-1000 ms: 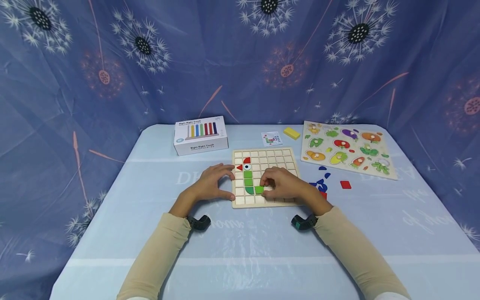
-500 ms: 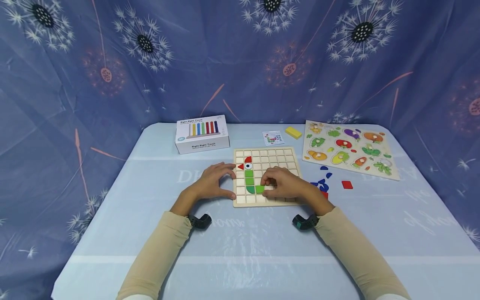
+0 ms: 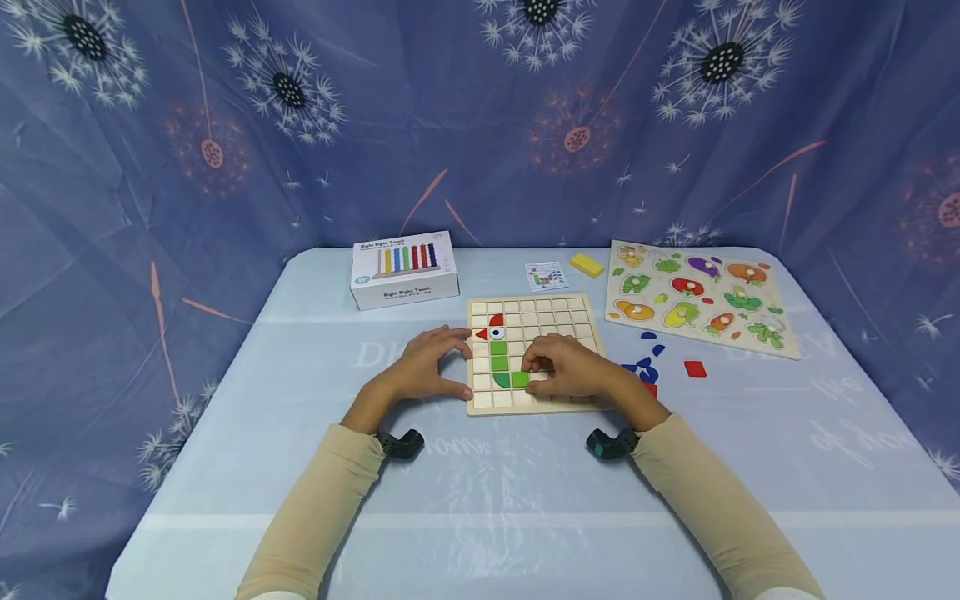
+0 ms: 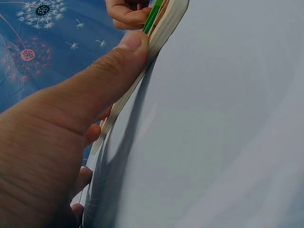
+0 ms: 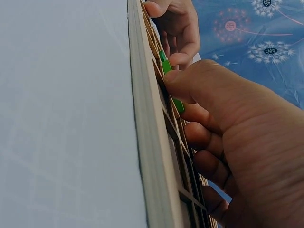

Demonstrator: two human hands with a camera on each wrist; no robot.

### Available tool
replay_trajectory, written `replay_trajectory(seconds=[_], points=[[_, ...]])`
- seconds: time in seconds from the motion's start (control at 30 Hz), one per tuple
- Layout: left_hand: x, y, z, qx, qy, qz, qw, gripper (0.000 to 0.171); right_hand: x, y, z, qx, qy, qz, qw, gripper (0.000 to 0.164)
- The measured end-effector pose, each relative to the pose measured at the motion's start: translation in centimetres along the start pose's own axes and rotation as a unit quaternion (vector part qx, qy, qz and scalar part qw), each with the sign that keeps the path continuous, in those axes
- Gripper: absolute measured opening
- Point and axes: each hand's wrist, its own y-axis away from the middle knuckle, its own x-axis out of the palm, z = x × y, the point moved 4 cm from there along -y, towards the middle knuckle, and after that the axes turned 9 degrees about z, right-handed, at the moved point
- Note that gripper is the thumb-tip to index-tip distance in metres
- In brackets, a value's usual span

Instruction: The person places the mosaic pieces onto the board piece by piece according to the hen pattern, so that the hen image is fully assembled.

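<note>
A wooden grid board (image 3: 555, 308) lies flat on the table. My left hand (image 3: 423, 364) is at its left side in a wide C, with thumb and fingertips against the edge; the left wrist view shows the thumb (image 4: 130, 45) on the rim. My right hand (image 3: 566, 367) is over the lower middle cells, its thumb and forefinger pinching a green square tile (image 3: 519, 379) at its right side. That tile is beside a dark green quarter-round tile (image 3: 501, 380). Above this stand green squares (image 3: 498, 355), a round eye tile (image 3: 497, 333), a red triangle (image 3: 481, 335) and a red quarter-round tile (image 3: 496, 320).
Loose blue tiles (image 3: 645, 367) and a red tile (image 3: 695, 368) lie right of the board. Behind are a picture card (image 3: 546, 276), a yellow block (image 3: 587, 265) and a white box (image 3: 405, 271). A vegetable puzzle board (image 3: 705, 292) sits at the back right.
The view shifts slightly. Both hands and the tiles on the board otherwise stay where they were.
</note>
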Motion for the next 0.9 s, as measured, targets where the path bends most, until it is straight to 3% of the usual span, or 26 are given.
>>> replay_trajectory(seconds=[0.5,0.7,0.9], points=[[0.2,0.0,0.1,0.008,-0.004,-0.002,1.0,0.058,-0.6,1.0,0.4,0.014,-0.002,0.006,1.0,0.021],[0.1,-0.1,0.1,0.004,-0.001,-0.003,1.0,0.058,-2.1,4.1,-0.4,0.018,0.006,-0.016,1.0,0.02],[0.1,-0.1,0.2,0.0,0.001,-0.004,1.0,0.058,-3.8,9.2,-2.3,0.025,0.029,-0.045,0.998,0.021]])
